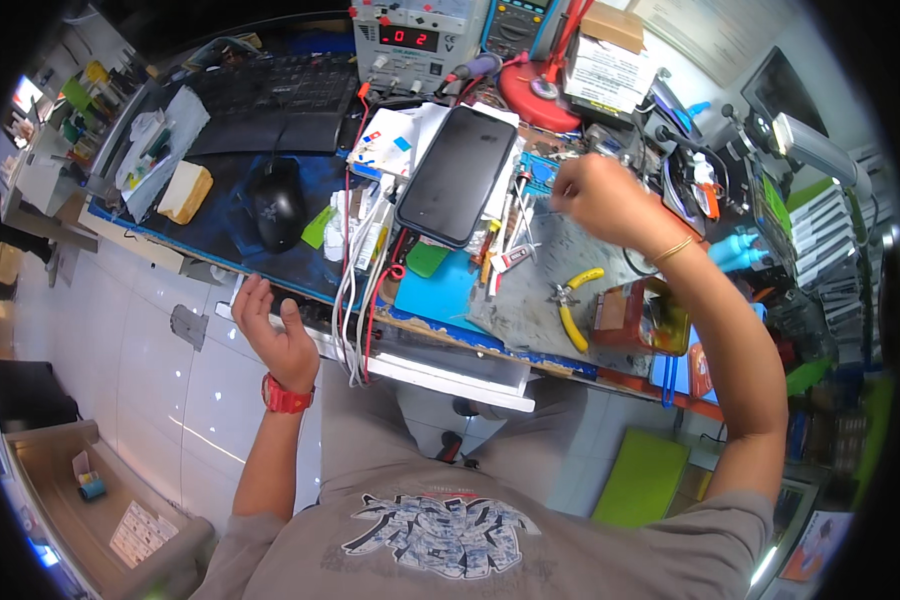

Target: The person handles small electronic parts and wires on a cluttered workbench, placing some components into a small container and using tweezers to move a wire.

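My left hand (276, 335) hangs just off the front edge of the bench, palm turned up, fingers apart and nothing in it. Over the right part of the bench my right hand (608, 205) is raised with its fingers curled in; anything between them is hidden. Left of it, a black smartphone (457, 175) lies screen up on papers and small items. Thin screwdriver-like tools (511, 225) lie between the phone and the right hand. Yellow-handled pliers (572, 308) rest nearer the front edge, beside a reddish see-through box (638, 318) under my right forearm.
A power supply (410, 40) and a blue multimeter (513, 28) stand at the back. To the left are a black keyboard (275, 95) and a mouse (276, 205). White and red cables (355, 290) hang over the front edge. A lamp (815, 150) stands at right.
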A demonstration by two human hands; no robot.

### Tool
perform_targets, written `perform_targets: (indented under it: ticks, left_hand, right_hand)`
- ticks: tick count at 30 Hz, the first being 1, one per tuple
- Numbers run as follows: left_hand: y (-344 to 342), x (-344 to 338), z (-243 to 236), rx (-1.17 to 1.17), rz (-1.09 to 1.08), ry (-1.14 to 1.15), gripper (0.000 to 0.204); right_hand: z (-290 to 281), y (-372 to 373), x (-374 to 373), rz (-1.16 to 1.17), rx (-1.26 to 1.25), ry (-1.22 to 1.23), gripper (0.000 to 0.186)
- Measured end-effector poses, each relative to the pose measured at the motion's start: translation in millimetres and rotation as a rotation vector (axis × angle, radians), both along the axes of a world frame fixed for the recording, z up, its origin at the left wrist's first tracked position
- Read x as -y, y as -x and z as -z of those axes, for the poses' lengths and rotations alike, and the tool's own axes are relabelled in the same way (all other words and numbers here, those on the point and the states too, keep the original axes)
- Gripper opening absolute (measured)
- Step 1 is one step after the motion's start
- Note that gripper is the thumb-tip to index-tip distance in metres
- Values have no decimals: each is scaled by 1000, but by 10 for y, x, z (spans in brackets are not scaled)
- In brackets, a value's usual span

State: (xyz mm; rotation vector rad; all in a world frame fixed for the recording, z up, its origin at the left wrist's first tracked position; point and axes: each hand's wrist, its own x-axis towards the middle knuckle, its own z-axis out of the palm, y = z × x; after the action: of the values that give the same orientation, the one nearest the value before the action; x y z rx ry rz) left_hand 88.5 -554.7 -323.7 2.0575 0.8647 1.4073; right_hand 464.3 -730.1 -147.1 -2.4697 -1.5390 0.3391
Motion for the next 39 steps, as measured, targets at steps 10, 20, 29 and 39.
perform_targets:
  ticks: [10, 20, 29, 39]
  left_hand:
    - [120, 257, -354, -202, -42, -60, 35]
    - [101, 1000, -1043, -12, 456, 296, 16]
    - [-131, 1581, -1152, 33, 916, 888, 18]
    - [-156, 1482, -1184, 234, 592, 1088, 25]
  right_hand:
    - [211, 279, -80, 76, -65, 271, 25]
    - [-477, 850, 601, 156, -106, -132, 22]
    - [210, 2331, 1222, -96, -380, -328, 14]
    - [576, 2479, 1507, 392, -1325, -816, 17]
